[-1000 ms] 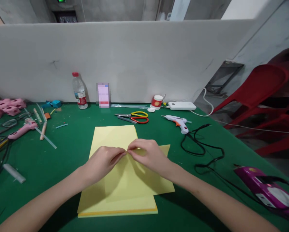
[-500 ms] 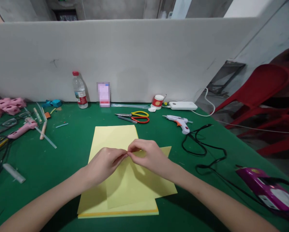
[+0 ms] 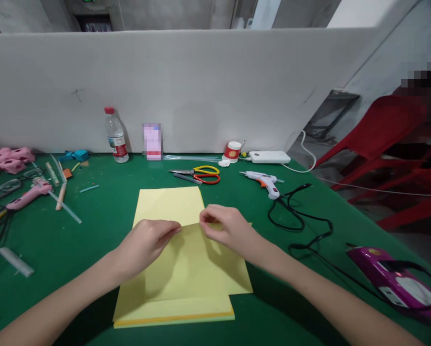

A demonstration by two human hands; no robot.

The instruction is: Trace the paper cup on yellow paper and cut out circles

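Note:
A loose sheet of yellow paper (image 3: 193,269) is held by its far edge over a stack of yellow paper (image 3: 168,202). My left hand (image 3: 143,247) pinches that edge near the middle of the stack. A short gap to the right, my right hand (image 3: 229,228) grips the same edge between thumb and fingers. The sheet sticks out past the right side of the stack and looks slightly raised. An orange sheet's edge shows at the near end of the stack.
Scissors (image 3: 201,174), a white glue gun (image 3: 262,181) and a red paper cup (image 3: 232,152) lie or stand beyond the paper. A bottle (image 3: 117,139) stands back left. A pink glue gun (image 3: 31,193) is at left, a purple device (image 3: 391,278) at right, with black cable (image 3: 319,221) between.
My hands have moved apart along the sheet's far edge, left hand leftward and right hand slightly rightward. The loose sheet has shifted left and lies straighter over the stack.

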